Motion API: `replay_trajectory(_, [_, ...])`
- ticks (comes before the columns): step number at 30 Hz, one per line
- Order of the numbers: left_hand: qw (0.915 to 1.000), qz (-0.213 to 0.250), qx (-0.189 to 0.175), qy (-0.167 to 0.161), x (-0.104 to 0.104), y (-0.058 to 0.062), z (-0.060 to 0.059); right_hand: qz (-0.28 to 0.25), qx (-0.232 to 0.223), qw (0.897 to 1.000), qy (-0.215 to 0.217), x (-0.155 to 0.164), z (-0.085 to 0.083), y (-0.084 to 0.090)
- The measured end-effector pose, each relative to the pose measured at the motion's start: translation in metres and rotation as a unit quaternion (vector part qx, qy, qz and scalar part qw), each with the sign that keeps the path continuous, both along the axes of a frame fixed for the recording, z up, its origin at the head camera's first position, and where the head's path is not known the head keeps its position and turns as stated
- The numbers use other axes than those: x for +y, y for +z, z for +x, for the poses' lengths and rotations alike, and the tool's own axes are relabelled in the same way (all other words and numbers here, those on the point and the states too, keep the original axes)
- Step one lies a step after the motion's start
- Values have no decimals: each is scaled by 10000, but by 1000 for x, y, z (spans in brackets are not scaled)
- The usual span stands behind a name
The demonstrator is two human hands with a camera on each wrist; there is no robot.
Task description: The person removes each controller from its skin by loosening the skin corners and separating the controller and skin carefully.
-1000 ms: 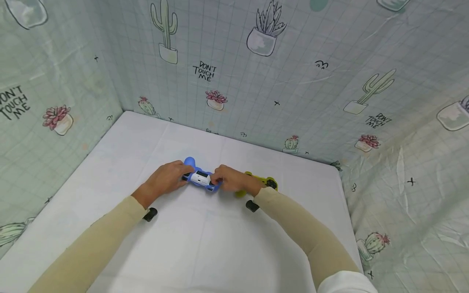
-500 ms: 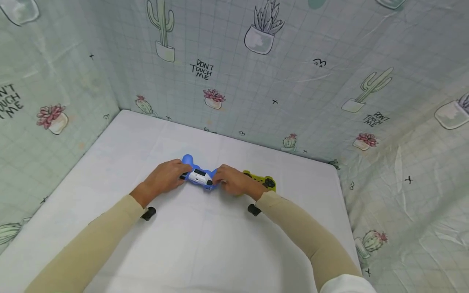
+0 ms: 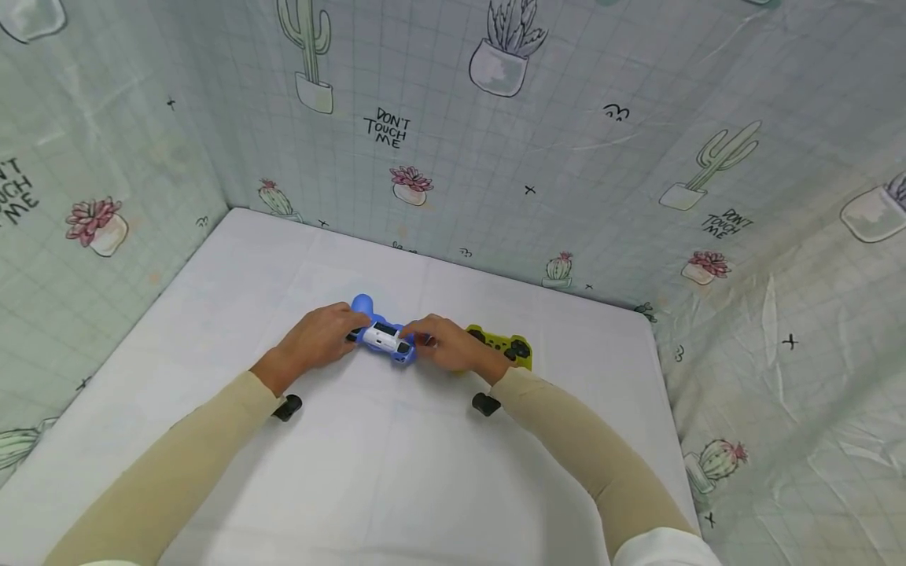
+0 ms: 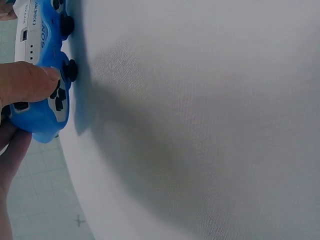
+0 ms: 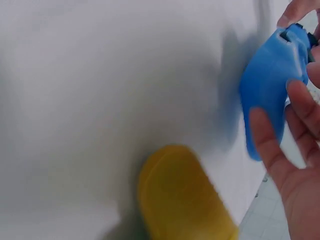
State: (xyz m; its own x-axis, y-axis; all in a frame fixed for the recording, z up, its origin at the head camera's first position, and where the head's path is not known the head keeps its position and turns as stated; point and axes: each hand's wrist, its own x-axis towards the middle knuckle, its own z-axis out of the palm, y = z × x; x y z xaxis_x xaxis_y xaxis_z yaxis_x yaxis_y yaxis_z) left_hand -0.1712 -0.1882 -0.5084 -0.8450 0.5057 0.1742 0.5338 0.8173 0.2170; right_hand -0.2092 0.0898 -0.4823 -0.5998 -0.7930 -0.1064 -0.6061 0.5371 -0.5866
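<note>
blue silicone covers a game controller (image 3: 384, 339) at the middle of the white table (image 3: 396, 472), seen from the head. left hand (image 3: 318, 339) grips its nine o'clock end, right hand (image 3: 446, 346) its three o'clock end, fingers curled round it. a yellow controller (image 3: 506, 346) lies just beside, at three o'clock, partly hidden by the right hand.

left wrist: thumb (image 4: 27, 82) presses the blue controller (image 4: 42, 75); the other fingers are mostly cut off.

right wrist: blurred; fingers (image 5: 267, 145) curl behind the blue controller (image 5: 270, 80), the yellow controller (image 5: 185, 200) at six o'clock.
</note>
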Motion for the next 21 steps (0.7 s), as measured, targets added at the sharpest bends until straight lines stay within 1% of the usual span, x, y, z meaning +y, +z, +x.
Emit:
replay_trajectory(2, [10000, -19, 23, -11, 0, 0, 0, 319, 213, 9992, 70, -6, 1, 2])
replay_trajectory(4, [10000, -14, 39, -11, 1, 1, 0, 670, 565, 9960, 190, -14, 3, 4])
replay_trajectory(6, [10000, 13, 48, -21, 2, 2, 1, 996, 976, 9899, 262, -20, 6, 5])
replay_trajectory(8, [10000, 34, 56, -41, 4, 3, 0, 1241, 1376, 9824, 243, -24, 9, 5])
replay_trajectory(12, [9999, 27, 71, -84, 6, 3, -1, 1380, 1910, 9718, 112, -29, 16, 5])
replay_trajectory(16, [9999, 5, 83, -87, 7, 5, -2, 1442, 2225, 9642, 8, -34, 21, 4])
replay_trajectory(17, [9999, 3, 84, -94, 7, 5, -3, 1519, 2329, 9606, 6, -35, 22, 3])
replay_trajectory(18, [9999, 4, 71, -83, 7, 6, -3, 1638, 2485, 9547, 37, -37, 23, 3])
replay_trajectory(20, [10000, -16, 30, -63, 7, 7, -3, 1953, 2806, 9396, 146, -40, 25, 4])
replay_trajectory(21, [10000, -41, 12, -63, 7, 7, -4, 2134, 2978, 9302, 225, -41, 27, 4])
